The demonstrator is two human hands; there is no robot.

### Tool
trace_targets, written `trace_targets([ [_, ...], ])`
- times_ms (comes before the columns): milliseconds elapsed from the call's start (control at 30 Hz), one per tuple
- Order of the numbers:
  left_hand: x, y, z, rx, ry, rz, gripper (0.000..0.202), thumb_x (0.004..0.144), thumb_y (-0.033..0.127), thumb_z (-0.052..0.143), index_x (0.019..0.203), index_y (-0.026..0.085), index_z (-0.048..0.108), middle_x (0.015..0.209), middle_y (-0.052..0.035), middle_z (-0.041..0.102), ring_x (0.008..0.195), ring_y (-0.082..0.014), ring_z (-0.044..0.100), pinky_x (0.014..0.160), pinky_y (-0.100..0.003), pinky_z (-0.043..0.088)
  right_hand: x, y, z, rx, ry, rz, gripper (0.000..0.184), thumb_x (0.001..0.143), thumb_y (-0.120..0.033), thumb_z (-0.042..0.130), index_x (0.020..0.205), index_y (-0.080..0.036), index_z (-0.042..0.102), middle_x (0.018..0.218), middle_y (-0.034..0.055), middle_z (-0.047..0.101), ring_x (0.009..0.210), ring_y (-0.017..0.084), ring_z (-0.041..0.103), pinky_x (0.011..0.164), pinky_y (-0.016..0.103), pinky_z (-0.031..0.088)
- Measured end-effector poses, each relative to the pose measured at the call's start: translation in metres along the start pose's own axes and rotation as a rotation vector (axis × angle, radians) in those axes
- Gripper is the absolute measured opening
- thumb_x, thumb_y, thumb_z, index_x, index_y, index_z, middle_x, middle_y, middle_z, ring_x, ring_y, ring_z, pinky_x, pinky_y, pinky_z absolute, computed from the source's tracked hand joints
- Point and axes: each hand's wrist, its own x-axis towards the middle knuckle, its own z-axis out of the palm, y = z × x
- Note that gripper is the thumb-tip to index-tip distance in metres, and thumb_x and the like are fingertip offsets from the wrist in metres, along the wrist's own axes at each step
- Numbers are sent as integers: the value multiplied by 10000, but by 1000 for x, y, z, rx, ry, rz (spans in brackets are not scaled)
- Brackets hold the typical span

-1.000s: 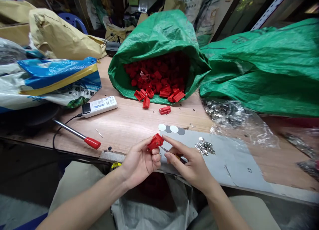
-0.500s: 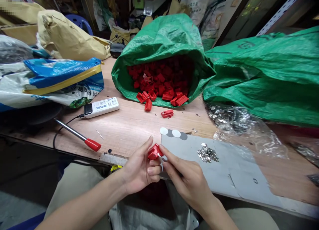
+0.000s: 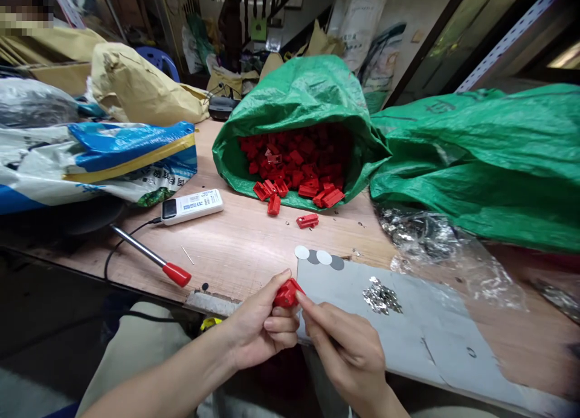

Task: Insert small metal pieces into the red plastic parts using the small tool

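Between the thumb and fingers of my left hand (image 3: 258, 333) is a small red plastic housing (image 3: 285, 293), held above the table's front edge. My right hand (image 3: 347, 348) meets it from the right, its index fingertip against the housing's side. The right thumb and index finger are close together; whatever they pinch is hidden. To the right, a small heap of shiny metal pieces (image 3: 383, 296) lies on a grey mat (image 3: 426, 309). Behind, more red housings (image 3: 308, 164) fill an open green sack (image 3: 294, 98), with a few spilled at its mouth.
A lever with a red grip (image 3: 176, 273) juts over the table at left, near a white power bank (image 3: 193, 206) with a black cable. A blue-and-white bag (image 3: 131, 158) stands behind them. At right are another green sack (image 3: 480, 158) and a clear plastic bag (image 3: 426, 237) of metal pieces.
The camera view has tilted up slightly, so everything sits lower. The housing has turned in my left hand. A small metal piece seen at my right fingertips before no longer shows.
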Motion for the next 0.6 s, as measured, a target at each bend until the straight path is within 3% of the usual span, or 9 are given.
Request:
trace_targets([
  [133,-18,4,12,229,-163,148,568,726,600,787,666,189,400,485,130,290,359,-2,148,396,-157,192,6,21,-3,-41,94,284,286,963,-223,591,1203,-188,743,684,8,632,546,122,549,532,241,469],
  [200,-29,3,16,480,-216,207,522,755,635,733,726,208,433,517,109,352,369,-32,203,411,-183,198,14,35,-9,-39,145,492,386,971,-375,585,1252,-139,703,684,4,608,486,113,477,459,242,416],
  [267,-34,-4,11,877,-205,281,460,744,595,754,780,221,489,561,71,435,434,-83,337,451,-207,238,27,47,-15,-85,185,604,536,959,-497,562,1328,-115,634,681,-9,570,477,117,449,436,246,376],
  [333,-27,-18,-4,1354,-132,469,361,725,469,807,801,226,552,585,45,455,548,-139,437,542,-242,304,44,56,-21,-205,187,619,639,923,-583,556,1336,-98,610,679,-7,559,526,147,501,483,261,403],
  [367,-19,-26,-13,1544,-94,584,350,701,392,822,723,226,515,531,59,346,537,-153,419,565,-264,306,54,60,-22,-278,166,610,674,895,-613,565,1314,-88,617,680,2,570,568,171,542,522,275,430],
  [433,-1,-38,-31,1800,-110,635,390,756,238,743,598,220,386,465,71,148,475,-166,370,567,-296,307,74,66,-23,-418,95,586,705,841,-651,584,1256,-84,642,709,37,623,660,227,617,600,311,471],
  [467,6,-41,-37,1862,-129,629,402,800,210,688,570,218,357,432,62,139,453,-176,372,554,-307,315,84,70,-22,-487,58,577,701,817,-660,592,1225,-93,655,734,59,653,701,257,644,624,327,480],
  [533,13,-39,-45,1836,-150,678,369,865,254,633,554,219,439,421,5,309,491,-221,473,531,-340,370,101,77,-18,-619,-10,568,651,794,-665,591,1158,-133,680,781,99,703,743,307,677,624,350,483],
  [600,6,-30,-43,1753,-163,760,191,907,369,643,784,223,643,676,-81,609,702,-257,619,584,-376,489,114,85,-14,-731,-62,567,552,799,-660,571,1042,-185,714,748,110,715,707,332,688,571,358,466],
])
